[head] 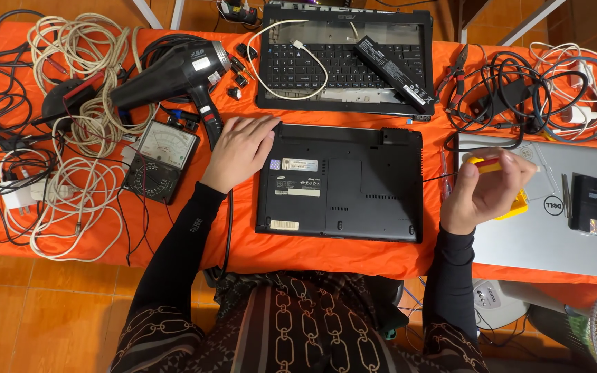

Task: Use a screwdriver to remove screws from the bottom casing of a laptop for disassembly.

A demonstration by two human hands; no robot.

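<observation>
While the black laptop [343, 181] lies bottom-up at the middle of the orange-covered counter [326, 255], the left hand [238, 152] rests flat, fingers spread, on its upper left corner. The right hand [481, 190] is closed around a yellow-handled screwdriver [484, 164], just right of the laptop, above a silver laptop [554, 228]. A black hair dryer [171, 72] and an analogue multimeter [160, 160] lie left.

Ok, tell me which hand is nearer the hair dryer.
Left. The left hand rests beside the hair dryer handle; the right hand is far across the black laptop.
</observation>
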